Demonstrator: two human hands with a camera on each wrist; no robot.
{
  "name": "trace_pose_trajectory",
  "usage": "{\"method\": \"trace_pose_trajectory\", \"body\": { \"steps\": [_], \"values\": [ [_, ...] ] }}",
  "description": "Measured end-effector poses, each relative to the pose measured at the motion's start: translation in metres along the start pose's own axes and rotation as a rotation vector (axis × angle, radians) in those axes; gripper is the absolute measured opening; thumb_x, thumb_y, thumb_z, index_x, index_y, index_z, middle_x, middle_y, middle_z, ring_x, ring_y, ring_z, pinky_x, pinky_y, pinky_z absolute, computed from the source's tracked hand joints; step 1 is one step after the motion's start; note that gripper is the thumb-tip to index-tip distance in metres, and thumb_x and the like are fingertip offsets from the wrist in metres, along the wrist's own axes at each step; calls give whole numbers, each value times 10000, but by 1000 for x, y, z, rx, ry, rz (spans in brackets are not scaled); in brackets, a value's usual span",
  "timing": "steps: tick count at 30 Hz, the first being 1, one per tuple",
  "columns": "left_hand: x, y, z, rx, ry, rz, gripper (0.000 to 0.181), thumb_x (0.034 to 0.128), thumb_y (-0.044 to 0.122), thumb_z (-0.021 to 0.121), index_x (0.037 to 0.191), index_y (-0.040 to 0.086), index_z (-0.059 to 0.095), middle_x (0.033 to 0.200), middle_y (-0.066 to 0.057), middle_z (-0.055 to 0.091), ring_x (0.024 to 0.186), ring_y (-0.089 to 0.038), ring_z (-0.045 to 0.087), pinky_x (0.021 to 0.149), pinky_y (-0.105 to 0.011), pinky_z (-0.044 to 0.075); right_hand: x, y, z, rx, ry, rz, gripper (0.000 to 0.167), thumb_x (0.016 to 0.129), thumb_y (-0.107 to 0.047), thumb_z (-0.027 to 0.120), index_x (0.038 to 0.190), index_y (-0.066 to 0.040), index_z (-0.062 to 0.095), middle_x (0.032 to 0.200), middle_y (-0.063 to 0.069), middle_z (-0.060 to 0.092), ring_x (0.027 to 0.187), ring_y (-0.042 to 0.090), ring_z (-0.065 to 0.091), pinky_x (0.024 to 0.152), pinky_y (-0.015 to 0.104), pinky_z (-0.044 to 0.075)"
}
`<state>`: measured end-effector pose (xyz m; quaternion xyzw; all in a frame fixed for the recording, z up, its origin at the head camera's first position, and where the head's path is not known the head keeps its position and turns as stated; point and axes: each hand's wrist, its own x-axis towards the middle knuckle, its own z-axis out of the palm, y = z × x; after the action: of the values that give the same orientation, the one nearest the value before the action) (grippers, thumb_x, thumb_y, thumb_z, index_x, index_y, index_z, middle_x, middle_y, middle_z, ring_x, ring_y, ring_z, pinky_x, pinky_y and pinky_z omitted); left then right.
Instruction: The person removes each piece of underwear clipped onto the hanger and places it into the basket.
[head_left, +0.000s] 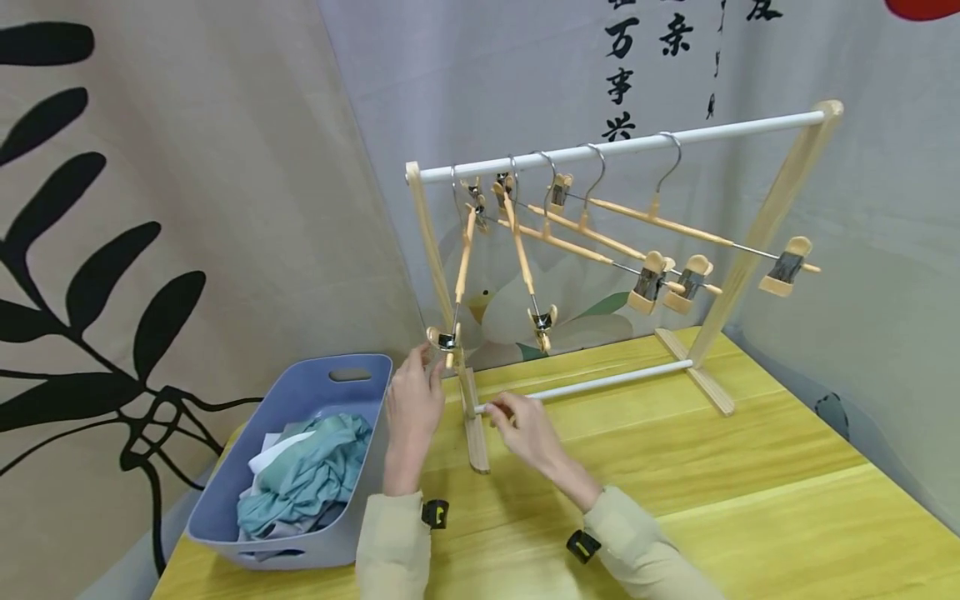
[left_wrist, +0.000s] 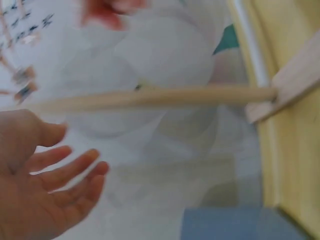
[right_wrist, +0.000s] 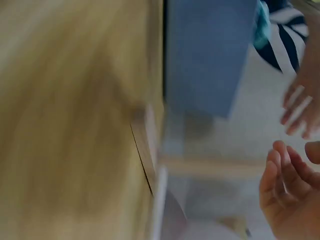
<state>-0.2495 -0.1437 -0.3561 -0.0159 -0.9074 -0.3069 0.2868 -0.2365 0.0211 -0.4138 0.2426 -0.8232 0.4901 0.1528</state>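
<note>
My left hand [head_left: 414, 408] is beside the left upright of a small clothes rack, just below the end clip [head_left: 447, 340] of the leftmost clip hanger. In the left wrist view the left hand [left_wrist: 55, 185] has loosely bent fingers and nothing in them; the wooden upright [left_wrist: 165, 98] passes beside it. My right hand [head_left: 528, 433] hovers in front of the lower white bar [head_left: 600, 382]. Seen from the right wrist, the right hand [right_wrist: 292, 195] has relaxed fingers and holds nothing. Several wooden clip hangers [head_left: 570, 243] dangle from the white top rod [head_left: 622, 147].
A blue-grey basket [head_left: 213, 521] with crumpled teal and white cloth [head_left: 315, 475] stands left of the rack. Both sit on a yellow wooden table [head_left: 795, 500]. A patterned curtain [head_left: 247, 167] hangs behind, with the rack's right upright [head_left: 765, 229] near it.
</note>
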Motion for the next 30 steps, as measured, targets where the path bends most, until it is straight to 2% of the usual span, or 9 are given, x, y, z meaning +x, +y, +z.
{"method": "trace_pose_trajectory", "body": {
  "steps": [3,7,11,15,20,23,25,27,30],
  "values": [
    [-8,-10,-22,77,-14,-10,291,925,161,605,1167,0,598,1075,-194,679,906,-384,652,734,-484,529,-2,-6,28,59,-126,78,226,971,-165,522,975,9,668,773,92,672,621,114,592,546,185,491],
    [-15,-24,-53,174,-68,-37,252,924,146,593,1123,-5,619,1053,-210,678,900,-406,644,734,-501,514,-5,-17,61,111,-240,164,237,978,-226,516,961,-48,671,785,74,666,605,25,534,531,187,466],
    [-22,-35,-86,277,-154,-71,227,916,117,585,1101,-5,630,1027,-225,671,880,-439,628,707,-533,495,-3,-32,86,134,-290,154,263,977,-252,519,894,-63,682,749,90,681,573,-14,505,503,165,424],
    [-27,-42,-110,355,-263,-126,171,910,89,581,1036,-2,651,947,-217,667,771,-406,621,594,-489,483,4,-47,104,118,-320,171,351,969,-341,518,864,-60,701,696,25,674,547,-19,513,493,165,423],
    [-28,-49,-121,370,-387,-170,158,895,46,566,1000,-1,675,973,-240,671,667,-323,606,495,-385,447,17,-66,114,53,-386,299,412,939,-448,526,902,-87,719,676,-29,662,548,34,547,508,195,440],
    [-28,-53,-122,378,-435,-168,155,872,21,575,970,-2,694,1016,-278,657,684,-336,610,497,-373,448,20,-74,121,20,-417,360,426,923,-466,543,797,-97,714,599,-38,626,505,61,512,466,205,400],
    [-29,-55,-122,392,-457,-136,140,847,10,605,937,-4,712,995,-286,650,737,-381,609,556,-421,482,19,-79,126,14,-427,398,452,913,-470,557,688,-101,689,530,-47,577,459,66,454,426,206,342],
    [-28,-58,-122,421,-480,-85,125,816,5,638,901,-2,729,953,-276,644,819,-441,596,689,-489,498,16,-83,130,15,-433,422,492,909,-462,568,581,-103,642,464,-50,518,417,77,385,398,211,279],
    [-25,-62,-122,461,-548,-67,165,795,14,651,936,-29,725,981,-288,593,931,-505,536,841,-564,445,14,-86,134,34,-442,446,526,907,-443,582,498,-113,580,414,-43,483,377,83,329,382,215,233]
  ]
}}
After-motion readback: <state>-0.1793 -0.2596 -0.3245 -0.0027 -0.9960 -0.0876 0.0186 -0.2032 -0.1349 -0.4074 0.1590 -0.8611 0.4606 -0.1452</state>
